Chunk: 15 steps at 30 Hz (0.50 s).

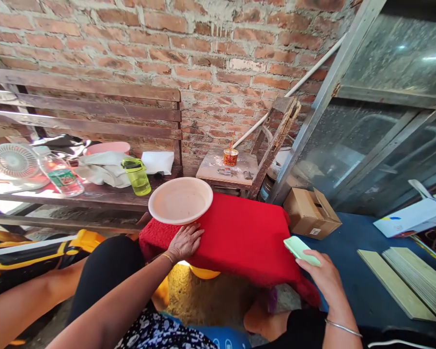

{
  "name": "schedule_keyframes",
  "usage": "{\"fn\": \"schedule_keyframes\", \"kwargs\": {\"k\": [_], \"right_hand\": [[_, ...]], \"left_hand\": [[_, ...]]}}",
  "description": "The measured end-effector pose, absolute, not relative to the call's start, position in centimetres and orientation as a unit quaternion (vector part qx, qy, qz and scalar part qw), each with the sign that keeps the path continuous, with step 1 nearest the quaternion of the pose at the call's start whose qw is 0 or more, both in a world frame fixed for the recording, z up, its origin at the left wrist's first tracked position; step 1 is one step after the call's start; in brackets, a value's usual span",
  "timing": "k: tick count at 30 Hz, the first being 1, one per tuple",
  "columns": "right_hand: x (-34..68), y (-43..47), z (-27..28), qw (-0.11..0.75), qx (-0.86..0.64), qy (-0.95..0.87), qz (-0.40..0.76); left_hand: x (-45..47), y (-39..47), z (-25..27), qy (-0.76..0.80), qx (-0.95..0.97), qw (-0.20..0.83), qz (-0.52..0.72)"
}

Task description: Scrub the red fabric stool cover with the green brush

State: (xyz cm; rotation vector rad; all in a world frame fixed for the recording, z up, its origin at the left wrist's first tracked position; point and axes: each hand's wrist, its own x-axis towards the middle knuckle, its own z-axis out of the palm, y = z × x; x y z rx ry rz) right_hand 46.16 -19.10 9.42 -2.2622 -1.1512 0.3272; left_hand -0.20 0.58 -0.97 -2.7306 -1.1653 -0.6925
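the right hand (327, 275) has its fingers closed round the near end of a mint-green slab (300, 248), gripping it at the right edge of a surface draped in red cloth (247, 235). the slab is flat and oblong, with rounded corners and a plain, pale face; it resembles a phone, though whether it is one cannot be told.

the left hand (184, 243) is loose, palm down, its fingers slightly spread on the cloth just beside a round basin (180, 199); whether they touch it is unclear. the basin sits upright on the far left corner of the red cloth, wide and pale pink, with a lighter rim and a few small specks inside.

beyond it, a lime-green drinking bottle (138, 179) stands on a slatted-back wooden surface (103, 198). right of the red cloth is an open cardboard box (308, 211).
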Motion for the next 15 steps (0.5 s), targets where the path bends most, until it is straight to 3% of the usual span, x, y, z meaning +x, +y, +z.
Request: {"fn": "schedule_keyframes", "kwargs": {"k": [3, 8, 11, 15], "right_hand": [[41.8, -17.4, 10.2, 0.313, -0.773, -0.515, 0.2], [37.3, -15.9, 11.0, 0.263, -0.695, -0.592, 0.313], [39.5, -16.8, 10.5, 0.245, -0.718, -0.577, 0.303], [46.0, -19.2, 9.2, 0.245, -0.822, -0.473, 0.201]], "left_hand": [[-0.3, 0.6, -1.1, -0.385, -0.893, 0.043, -0.231], [-0.3, 0.6, -1.0, -0.386, -0.894, 0.049, -0.223], [-0.2, 0.5, -0.9, -0.383, -0.896, 0.055, -0.22], [-0.1, 0.4, -0.9, -0.39, -0.892, 0.047, -0.222]]}}
